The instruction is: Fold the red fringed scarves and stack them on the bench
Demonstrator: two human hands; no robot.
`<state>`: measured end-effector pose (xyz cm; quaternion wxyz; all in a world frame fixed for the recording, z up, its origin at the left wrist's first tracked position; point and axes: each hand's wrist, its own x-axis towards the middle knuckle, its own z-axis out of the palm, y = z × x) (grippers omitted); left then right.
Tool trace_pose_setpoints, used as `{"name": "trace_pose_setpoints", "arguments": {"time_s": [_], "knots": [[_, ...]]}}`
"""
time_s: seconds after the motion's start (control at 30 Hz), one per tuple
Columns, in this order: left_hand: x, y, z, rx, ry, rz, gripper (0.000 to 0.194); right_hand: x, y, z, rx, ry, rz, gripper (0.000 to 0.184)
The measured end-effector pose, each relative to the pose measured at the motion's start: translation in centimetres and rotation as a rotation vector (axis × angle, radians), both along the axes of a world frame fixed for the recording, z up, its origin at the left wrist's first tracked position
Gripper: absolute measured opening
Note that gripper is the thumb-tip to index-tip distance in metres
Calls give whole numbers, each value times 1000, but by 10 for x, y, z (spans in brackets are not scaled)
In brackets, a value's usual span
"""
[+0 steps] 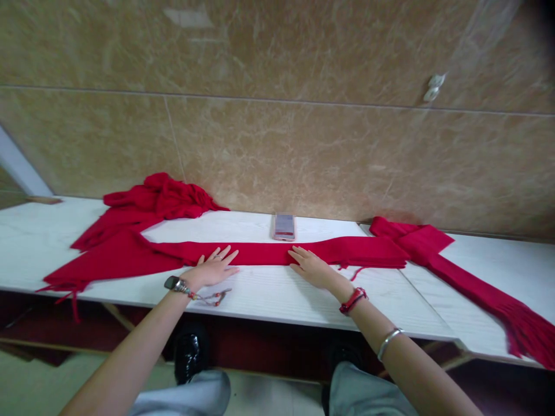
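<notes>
A long red scarf lies lengthwise along the white table, folded into a narrow band in the middle and at the right. Its left part fans out wider, with fringe hanging over the front edge. My left hand rests flat on the band left of centre, fingers spread. Flat on the same band, right of centre, is my right hand, its fingers stretched out. Neither hand grips the cloth.
Crumpled red cloth is heaped at the back left. Another red scarf with a fringed end lies at the right. A phone sits behind the band on the white table, against a tiled wall.
</notes>
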<state>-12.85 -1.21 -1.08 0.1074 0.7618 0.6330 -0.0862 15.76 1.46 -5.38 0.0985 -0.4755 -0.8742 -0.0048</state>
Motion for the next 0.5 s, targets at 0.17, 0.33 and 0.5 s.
{"name": "trace_pose_setpoints", "arguments": {"time_s": [0.17,0.33,0.5], "knots": [[-9,-4,-1,45,10,46,59,-14,-10,16,77,-53,40,44],[9,9,-4,210,-13,-117,46,-31,-13,27,79,-132,71,39],[26,20,-10,156,-59,-204,51,-37,-11,27,100,-222,94,37]]}}
